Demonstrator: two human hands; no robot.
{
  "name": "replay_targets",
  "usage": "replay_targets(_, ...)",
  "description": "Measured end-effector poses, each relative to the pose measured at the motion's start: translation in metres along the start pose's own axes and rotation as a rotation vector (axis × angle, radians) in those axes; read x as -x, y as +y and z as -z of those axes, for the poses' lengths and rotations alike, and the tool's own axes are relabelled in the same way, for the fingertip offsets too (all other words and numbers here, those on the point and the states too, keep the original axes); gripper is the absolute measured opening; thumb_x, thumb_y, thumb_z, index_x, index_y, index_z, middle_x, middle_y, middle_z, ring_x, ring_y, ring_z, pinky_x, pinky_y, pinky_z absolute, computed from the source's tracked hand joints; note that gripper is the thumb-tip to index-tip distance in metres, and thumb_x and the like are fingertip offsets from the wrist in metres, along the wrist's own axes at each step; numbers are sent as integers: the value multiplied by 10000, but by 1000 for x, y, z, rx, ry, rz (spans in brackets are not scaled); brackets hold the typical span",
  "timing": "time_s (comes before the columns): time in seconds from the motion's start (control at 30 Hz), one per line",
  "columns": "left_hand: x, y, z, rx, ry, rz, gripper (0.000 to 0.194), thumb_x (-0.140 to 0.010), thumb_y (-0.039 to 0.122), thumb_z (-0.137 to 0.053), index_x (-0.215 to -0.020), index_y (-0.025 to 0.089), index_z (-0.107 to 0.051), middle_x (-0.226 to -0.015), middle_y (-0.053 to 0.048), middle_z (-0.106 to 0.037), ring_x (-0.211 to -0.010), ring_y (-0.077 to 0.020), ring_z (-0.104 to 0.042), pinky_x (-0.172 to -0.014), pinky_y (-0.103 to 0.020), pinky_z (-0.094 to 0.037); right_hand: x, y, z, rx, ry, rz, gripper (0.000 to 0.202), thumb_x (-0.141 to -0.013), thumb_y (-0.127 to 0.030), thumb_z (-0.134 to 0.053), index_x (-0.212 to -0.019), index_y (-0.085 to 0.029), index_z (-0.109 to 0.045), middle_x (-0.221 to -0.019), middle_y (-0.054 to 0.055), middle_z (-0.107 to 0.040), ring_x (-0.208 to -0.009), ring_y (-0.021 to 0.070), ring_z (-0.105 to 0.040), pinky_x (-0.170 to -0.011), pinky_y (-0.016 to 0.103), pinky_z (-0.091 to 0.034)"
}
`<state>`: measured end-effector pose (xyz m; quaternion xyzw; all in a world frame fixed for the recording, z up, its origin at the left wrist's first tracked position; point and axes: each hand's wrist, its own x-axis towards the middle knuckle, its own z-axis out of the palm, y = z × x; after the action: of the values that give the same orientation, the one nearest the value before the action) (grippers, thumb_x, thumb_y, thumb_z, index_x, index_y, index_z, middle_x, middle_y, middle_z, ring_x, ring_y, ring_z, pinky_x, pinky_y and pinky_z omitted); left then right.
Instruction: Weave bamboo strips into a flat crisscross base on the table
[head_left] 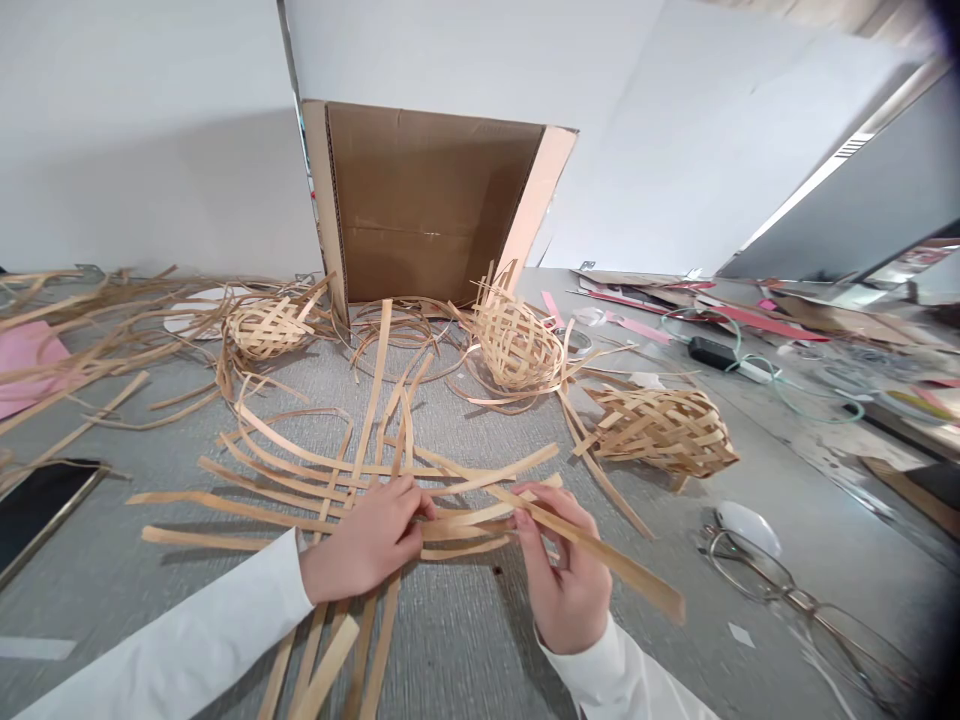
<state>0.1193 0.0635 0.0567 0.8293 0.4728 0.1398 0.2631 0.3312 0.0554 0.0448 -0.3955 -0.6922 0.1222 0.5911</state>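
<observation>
Flat bamboo strips [277, 512] cross each other in a loose, open weave on the grey table, their long ends fanning out to the left, the front and the back. My left hand [367, 540] rests on the crossing, its fingers and thumb curled round the strips there and covering the middle of the weave. To its right, my right hand [568, 580] pinches a bamboo strip [630, 570] between thumb and fingers. That strip slants toward the lower right, past the hand, while other strip ends run beneath the fingertips.
Woven bamboo pieces [517, 345] [664, 432] [266, 328] lie around the back and right. A cardboard box [435, 210] stands at the rear. Glasses [801, 600] and a white mouse [748, 530] are at right, a phone [45, 510] at left. Loose strips [112, 340] clutter the back left.
</observation>
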Motion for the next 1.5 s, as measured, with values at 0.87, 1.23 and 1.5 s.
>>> replay_targets(0.87, 2, 5, 1, 84, 38, -38, 187, -945, 259, -449, -1028, 237, -615, -980, -26, -615, -934, -196, -566, -798, -312, -429, 0, -6, -9, -206, 134, -191, 372, -874, -115, -554, -1220, -234, -487, -969, 96, -647, -832, 196, -688, -598, 286, -624)
replay_targets(1.23, 3, 6, -3, 163, 170, 28, 215, -957, 260, -406, -948, 224, -618, -952, -20, -675, -912, -178, -607, -812, -297, -445, 1, 3, -9, -229, 192, -264, 328, -856, -164, -597, -1170, -225, -522, -985, 105, -616, -842, 206, -684, -622, 304, -627)
replay_targets(1.5, 1, 7, -5, 103, 144, 31, 208, -921, 286, -470, -1033, 243, -641, -950, -21, -710, -892, -212, -635, -801, -328, -435, -1, 3, -7, -296, 191, -247, 289, -840, -154, -611, -1098, -248, -520, -940, 62, -604, -759, 207, -698, -571, 321, -626)
